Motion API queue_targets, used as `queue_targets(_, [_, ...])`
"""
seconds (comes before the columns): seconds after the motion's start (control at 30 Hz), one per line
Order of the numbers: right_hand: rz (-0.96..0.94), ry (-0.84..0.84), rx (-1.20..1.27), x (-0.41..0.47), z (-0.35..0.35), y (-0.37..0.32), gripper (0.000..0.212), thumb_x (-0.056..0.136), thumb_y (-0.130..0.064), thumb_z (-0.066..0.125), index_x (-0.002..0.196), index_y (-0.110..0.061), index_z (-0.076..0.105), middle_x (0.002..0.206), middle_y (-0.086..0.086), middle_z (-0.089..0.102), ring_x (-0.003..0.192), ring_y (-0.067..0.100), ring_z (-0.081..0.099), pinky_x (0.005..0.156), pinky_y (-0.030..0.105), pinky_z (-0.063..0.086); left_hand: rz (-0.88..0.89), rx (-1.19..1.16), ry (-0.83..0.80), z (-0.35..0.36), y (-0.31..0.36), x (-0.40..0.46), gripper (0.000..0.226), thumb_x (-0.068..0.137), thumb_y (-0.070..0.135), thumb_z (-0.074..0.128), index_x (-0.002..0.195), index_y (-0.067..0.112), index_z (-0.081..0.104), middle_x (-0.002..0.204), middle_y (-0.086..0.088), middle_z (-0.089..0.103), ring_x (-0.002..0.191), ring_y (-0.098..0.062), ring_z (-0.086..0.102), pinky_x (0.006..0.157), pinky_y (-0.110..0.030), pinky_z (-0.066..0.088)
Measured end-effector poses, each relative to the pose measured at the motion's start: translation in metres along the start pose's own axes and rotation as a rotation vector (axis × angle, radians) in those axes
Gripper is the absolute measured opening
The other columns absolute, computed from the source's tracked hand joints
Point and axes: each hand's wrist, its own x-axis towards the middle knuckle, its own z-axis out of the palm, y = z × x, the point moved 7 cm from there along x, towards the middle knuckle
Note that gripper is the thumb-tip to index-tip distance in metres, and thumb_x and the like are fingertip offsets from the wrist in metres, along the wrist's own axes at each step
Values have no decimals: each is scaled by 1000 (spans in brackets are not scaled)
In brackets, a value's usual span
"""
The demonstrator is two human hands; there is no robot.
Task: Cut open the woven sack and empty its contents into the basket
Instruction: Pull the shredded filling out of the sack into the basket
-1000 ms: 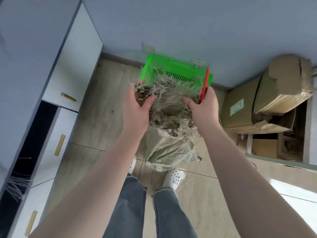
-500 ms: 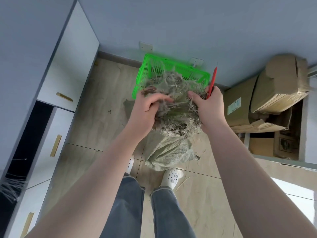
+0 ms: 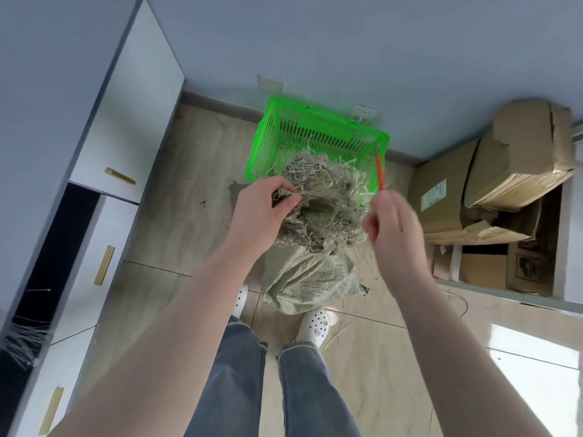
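Observation:
A grey-green woven sack (image 3: 310, 275) stands on the floor between my feet and the basket, its cut top frayed into loose strands (image 3: 321, 190). My left hand (image 3: 262, 209) grips the frayed rim on the left side. My right hand (image 3: 391, 222), blurred, is just off the right side of the rim and holds a thin red cutter (image 3: 380, 171) that points up. The green plastic basket (image 3: 318, 121) sits on the floor behind the sack, against the wall. What lies inside the sack is hidden by the frayed opening.
White cabinets with brass handles (image 3: 104, 269) line the left. Cardboard boxes (image 3: 492, 181) are stacked at the right by the wall. Wall sockets (image 3: 364, 111) sit behind the basket. My white shoes (image 3: 317, 324) stand just below the sack on the tile floor.
My right hand has let go of the sack's rim and pulled back to the right with the cutter. The left hand keeps its grip; the sack top has sunk slightly, which exposes more of the basket.

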Motion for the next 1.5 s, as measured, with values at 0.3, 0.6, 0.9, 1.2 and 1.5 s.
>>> queue_targets(0.3, [534,-407,427,-57,62,24,32,99,-23,37,68,-18,38,47,-5,29,42,11,16,39,22,12,33,-20,58,-6,2,-2,19,89,30,64,104,19,68,89,12,59,81,-5,51,64,-4,29])
queue_targets(0.6, [442,-403,544,-38,75,9,31,98,-26,37,68,-22,39,46,-9,27,42,10,15,36,21,15,36,-69,8,2,2,-4,10,89,29,63,97,22,65,89,2,64,81,-15,57,70,-31,41])
queue_targets(0.9, [454,-437,745,-34,71,-1,44,104,-42,33,68,-18,42,50,-4,24,44,11,13,41,27,9,-111,-769,-209,48,9,-20,10,103,24,40,95,17,43,68,6,44,58,-5,40,56,-21,37])
queue_targets(1.2, [227,-300,1109,-3,0,-57,38,95,-40,44,61,-22,44,45,-9,26,35,6,19,30,20,19,-84,-305,63,39,-37,-25,10,102,21,41,93,17,44,69,11,53,61,15,54,54,-16,34])
queue_targets(1.5, [180,-172,-199,35,30,-8,36,92,-53,54,88,-18,52,78,-1,57,63,13,54,53,25,48,-112,-481,20,44,-14,-28,20,97,31,51,107,41,37,102,25,54,93,23,51,83,-1,37])
